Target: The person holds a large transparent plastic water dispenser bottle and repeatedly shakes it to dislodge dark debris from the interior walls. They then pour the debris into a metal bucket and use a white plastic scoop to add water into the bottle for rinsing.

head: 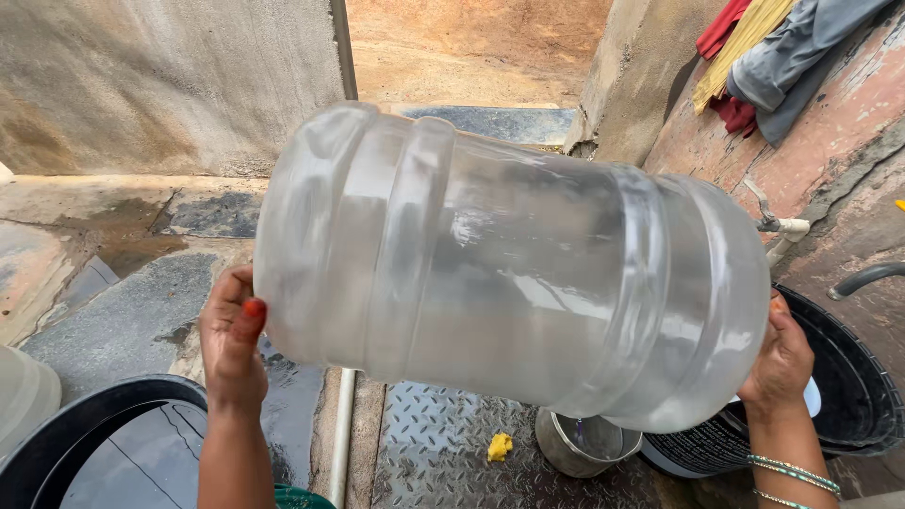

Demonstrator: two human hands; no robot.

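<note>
A large clear plastic water jug (509, 264) fills the middle of the view, held sideways and tilted in the air. My left hand (233, 344) grips its ribbed base end at the left. My right hand (781, 363), with green bangles at the wrist, holds the shoulder end at the right. The jug's neck is hidden behind its body. Some water seems to cling inside it.
Below are a wet metal tread plate (443, 443), a small steel pot (584, 443), a yellow scrap (499, 446), black tubs at lower left (104, 443) and right (848, 386). A tap (782, 224) sticks from the right wall, with cloths (782, 57) draped above.
</note>
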